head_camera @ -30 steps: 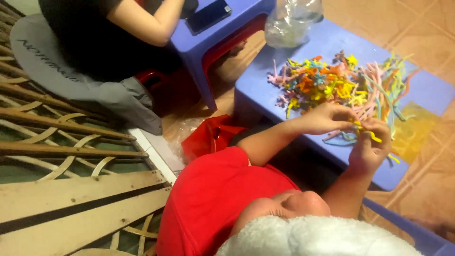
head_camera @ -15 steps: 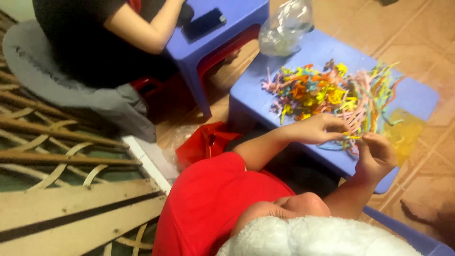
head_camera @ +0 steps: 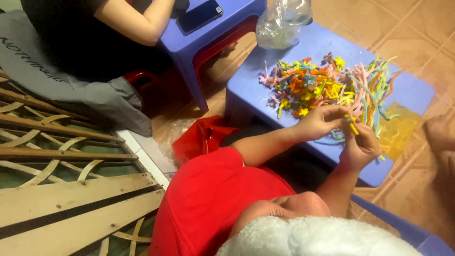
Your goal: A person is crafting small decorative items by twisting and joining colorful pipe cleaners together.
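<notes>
Tiled orange-brown floor [head_camera: 365, 19] all around, with a low blue plastic table [head_camera: 412, 90] sitting on it, and on that table there's a big messy pile of pipe cleaners [head_camera: 327, 85] in pink, orange, yellow, green and light blue. Person in a red shirt [head_camera: 208, 199] is leaning over the near edge of the table, seen from above, with something white and fluffy [head_camera: 317, 239] at the bottom of the shot

Both hands are up at the near side of the pile, almost touching each other. Left hand [head_camera: 322, 121] has its fingers curled together, pinching at the pipe cleaners at the pile's edge. Right hand [head_camera: 360, 147] is just beside it, fingers clamped on a short yellow pipe cleaner piece [head_camera: 353, 127] that pokes up between the two hands. So the yellow piece is in the air just over the front edge of the table, not lying in the pile

Other stuff: a clear plastic bag [head_camera: 284, 21] sits at the far end of the table, a yellowish plastic sheet [head_camera: 398, 132] lies to the right of the pile, and a red bag [head_camera: 199, 140] is on the floor next to the table. Second blue stool [head_camera: 222, 23] further back has a dark phone [head_camera: 199, 15] on it, and another person in dark clothes [head_camera: 80, 38] sits there with a forearm resting by it. Wooden slatted frames [head_camera: 61, 156] on the left
</notes>
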